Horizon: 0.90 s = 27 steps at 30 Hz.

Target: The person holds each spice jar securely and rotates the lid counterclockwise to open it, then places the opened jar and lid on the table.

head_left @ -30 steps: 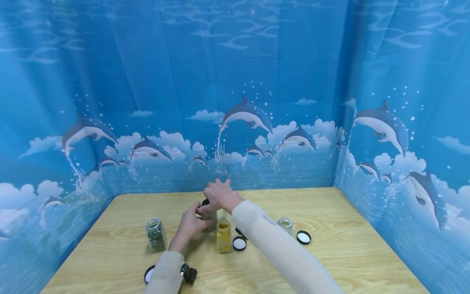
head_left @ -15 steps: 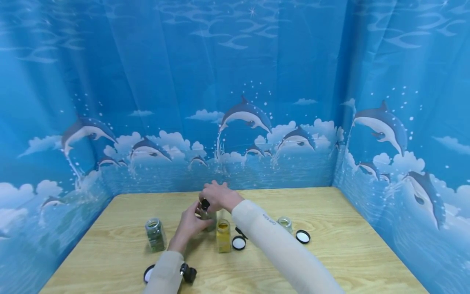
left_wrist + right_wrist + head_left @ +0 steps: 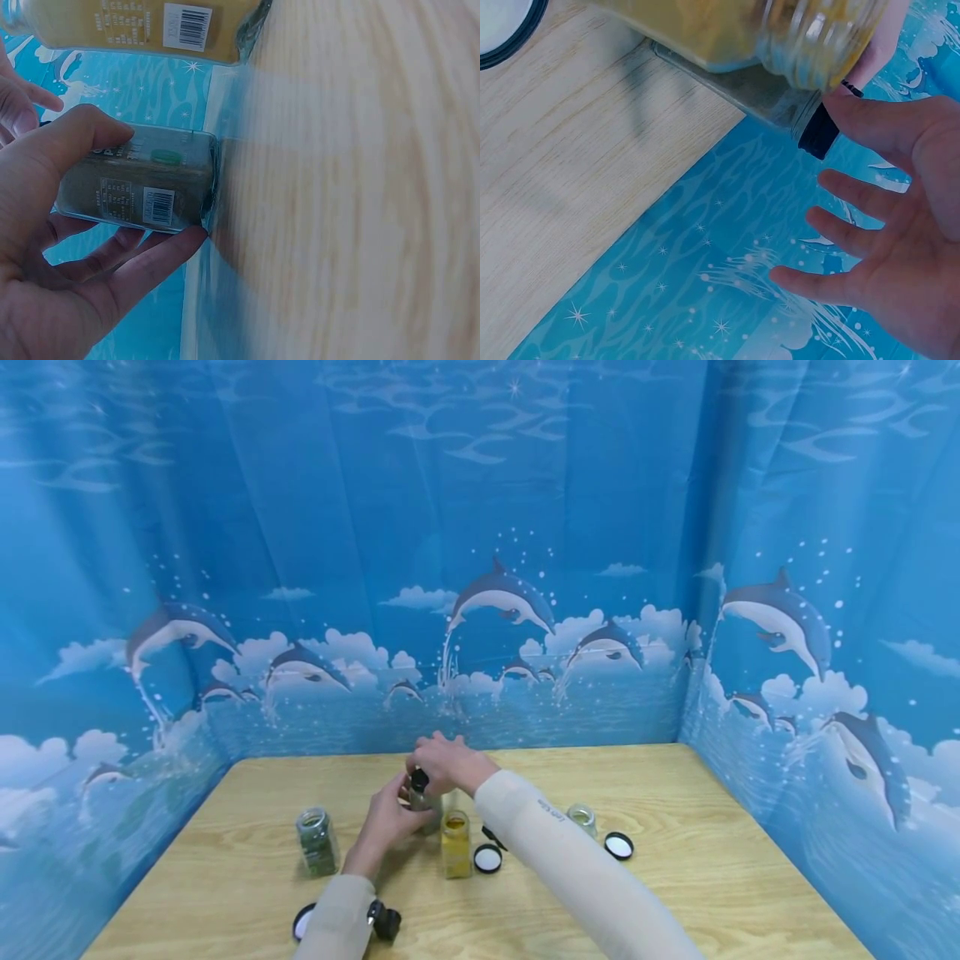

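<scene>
A glass spice jar of grey-brown powder (image 3: 139, 180) stands upright near the back of the table. My left hand (image 3: 392, 818) grips it, thumb on one side and fingers on the other. On its mouth sits a black cap (image 3: 820, 133). My right hand (image 3: 446, 762) reaches over from above and pinches this cap; its thumb (image 3: 870, 120) lies against the cap's edge, and the other fingers in view are spread. The index finger is hidden. Just in front stands a lidless jar of yellow powder (image 3: 456, 850), apart from both hands.
To the left stands an uncapped jar of green flakes (image 3: 318, 845). A lidless clear jar (image 3: 582, 818) is partly behind the right sleeve. Black lids with white insides lie face up: one lid (image 3: 487, 858) near the yellow jar, one lid (image 3: 618, 845) right, one lid (image 3: 302, 923) by the left sleeve.
My right hand has shifted slightly left and turned on the cap, and more of the black cap shows between the hands. My left hand and the other jars have stayed in place.
</scene>
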Each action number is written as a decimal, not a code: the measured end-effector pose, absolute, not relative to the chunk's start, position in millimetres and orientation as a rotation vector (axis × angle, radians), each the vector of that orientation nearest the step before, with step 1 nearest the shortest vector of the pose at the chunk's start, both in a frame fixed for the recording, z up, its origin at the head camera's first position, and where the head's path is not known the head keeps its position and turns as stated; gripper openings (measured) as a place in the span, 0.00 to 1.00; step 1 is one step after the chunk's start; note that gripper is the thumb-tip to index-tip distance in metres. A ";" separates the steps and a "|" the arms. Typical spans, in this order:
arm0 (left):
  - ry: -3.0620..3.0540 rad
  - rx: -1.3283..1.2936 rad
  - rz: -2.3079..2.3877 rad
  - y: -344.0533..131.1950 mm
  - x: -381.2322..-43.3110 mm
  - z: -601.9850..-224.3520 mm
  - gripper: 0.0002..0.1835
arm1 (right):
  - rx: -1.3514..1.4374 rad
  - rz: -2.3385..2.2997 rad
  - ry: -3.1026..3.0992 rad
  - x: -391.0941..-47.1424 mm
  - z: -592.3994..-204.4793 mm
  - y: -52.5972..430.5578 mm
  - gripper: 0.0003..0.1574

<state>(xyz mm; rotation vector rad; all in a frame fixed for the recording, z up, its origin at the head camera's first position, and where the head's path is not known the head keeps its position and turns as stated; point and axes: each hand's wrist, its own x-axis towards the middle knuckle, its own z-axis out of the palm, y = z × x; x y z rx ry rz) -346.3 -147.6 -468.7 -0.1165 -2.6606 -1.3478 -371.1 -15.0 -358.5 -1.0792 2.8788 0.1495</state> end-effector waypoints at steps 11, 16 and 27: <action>-2.654 -0.126 -1.347 -148.7 -346.7 -469.7 0.26 | -1.116 0.144 2.882 -372.9 -360.8 -14.7 0.24; -2.657 -0.121 -1.335 -148.8 -345.5 -470.4 0.19 | -1.064 0.189 2.947 -373.9 -361.7 -16.5 0.28; -2.646 -0.116 -1.322 -148.2 -345.6 -471.2 0.20 | -0.913 0.246 3.062 -375.8 -365.0 -19.6 0.27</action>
